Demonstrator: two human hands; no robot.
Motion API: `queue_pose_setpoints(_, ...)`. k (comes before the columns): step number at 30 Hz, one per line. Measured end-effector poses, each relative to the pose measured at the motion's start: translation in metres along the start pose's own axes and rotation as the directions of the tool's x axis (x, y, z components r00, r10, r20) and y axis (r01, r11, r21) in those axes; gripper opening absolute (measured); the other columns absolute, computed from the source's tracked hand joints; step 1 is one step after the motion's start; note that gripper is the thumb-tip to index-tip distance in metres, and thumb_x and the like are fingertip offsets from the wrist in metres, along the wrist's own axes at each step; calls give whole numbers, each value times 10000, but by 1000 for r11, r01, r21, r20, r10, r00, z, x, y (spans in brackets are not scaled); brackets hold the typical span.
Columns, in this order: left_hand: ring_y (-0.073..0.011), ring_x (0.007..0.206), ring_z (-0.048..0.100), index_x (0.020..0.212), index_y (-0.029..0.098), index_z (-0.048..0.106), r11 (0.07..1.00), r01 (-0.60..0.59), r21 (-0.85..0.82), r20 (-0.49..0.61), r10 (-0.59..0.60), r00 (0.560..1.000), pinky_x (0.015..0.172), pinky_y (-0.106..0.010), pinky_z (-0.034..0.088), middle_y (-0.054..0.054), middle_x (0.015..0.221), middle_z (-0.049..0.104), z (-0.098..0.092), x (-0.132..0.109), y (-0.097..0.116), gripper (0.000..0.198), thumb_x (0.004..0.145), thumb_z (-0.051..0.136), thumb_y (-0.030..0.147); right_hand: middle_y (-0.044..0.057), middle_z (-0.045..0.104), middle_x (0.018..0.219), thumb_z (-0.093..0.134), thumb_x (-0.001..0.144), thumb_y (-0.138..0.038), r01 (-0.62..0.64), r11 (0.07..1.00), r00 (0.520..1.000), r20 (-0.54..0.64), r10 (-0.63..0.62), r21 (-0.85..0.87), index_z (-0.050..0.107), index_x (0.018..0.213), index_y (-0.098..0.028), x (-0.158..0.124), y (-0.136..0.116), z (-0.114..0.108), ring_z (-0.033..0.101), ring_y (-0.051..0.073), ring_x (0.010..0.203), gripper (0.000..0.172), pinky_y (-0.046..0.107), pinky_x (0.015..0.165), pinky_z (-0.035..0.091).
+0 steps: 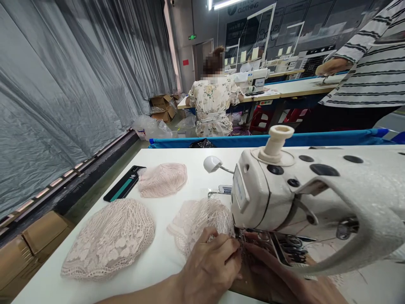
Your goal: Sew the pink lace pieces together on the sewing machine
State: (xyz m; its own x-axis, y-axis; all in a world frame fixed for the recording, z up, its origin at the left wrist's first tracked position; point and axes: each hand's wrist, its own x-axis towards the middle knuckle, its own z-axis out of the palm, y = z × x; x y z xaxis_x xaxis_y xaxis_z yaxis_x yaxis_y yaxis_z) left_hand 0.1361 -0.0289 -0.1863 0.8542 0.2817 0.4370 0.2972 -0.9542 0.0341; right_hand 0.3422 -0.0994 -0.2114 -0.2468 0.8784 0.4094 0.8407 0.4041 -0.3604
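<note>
Two bare hands are at the sewing machine (pixel 257 190): my left hand (pixel 213 259) is bunched and grasping the near edge of the lace workpiece (pixel 205 217), which lies on the bench (pixel 196 173) left of the machine head and runs in toward the needle area; my right hand (pixel 278 270) reaches beneath the machine arm, and I cannot tell whether it pinches or only presses, fingertips being partly hidden. Risk, judged: with my fingers this near the needle area, a slip could bring a fingertip under it. Second risk: the openwork mesh could snag or pucker if my hands pull unevenly. Third: the scissors (pixel 294 247), just beyond my right hand, could catch a loose thread. Containers: one open cardboard box (pixel 163 107) stands on the floor by the curtain, contents not discernible; clear plastic bags (pixel 155 128) lie near it, filling unclear. Another cardboard box (pixel 47 234) sits low left of the bench, inside not visible. A purple basket (pixel 239 131) shows beyond the blue cloth (pixel 303 139); its contents are too small to read.
</note>
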Motion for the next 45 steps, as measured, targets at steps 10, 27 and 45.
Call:
queue_pose_setpoints(10,-125,872,570,897,101,582,1000,-4,-16,-32,3,999,794,-310,376,-37,995,631,2,-2,-1,143,856,628,231,14,652,875,525,920,-294,84,996,995,-56,-86,-39,632,878,-200,-6,9,16,622,145,792,149,296,664,523)
queue_pose_setpoints(27,-134,853,560,895,102,587,1000,-13,26,-26,14,1000,774,-308,364,-47,979,627,3,-2,1,158,853,633,248,39,619,1048,533,922,-278,142,986,986,-79,-149,-89,599,1025,-193,-10,15,21,612,142,842,149,307,699,530)
queue_pose_setpoints(45,-132,856,566,896,99,593,1000,-5,12,-74,6,997,766,-314,369,-37,971,636,4,-1,1,181,835,657,257,43,611,1079,528,925,-286,183,972,975,-98,-198,-150,591,1058,-206,-10,18,23,610,142,843,168,318,717,530)
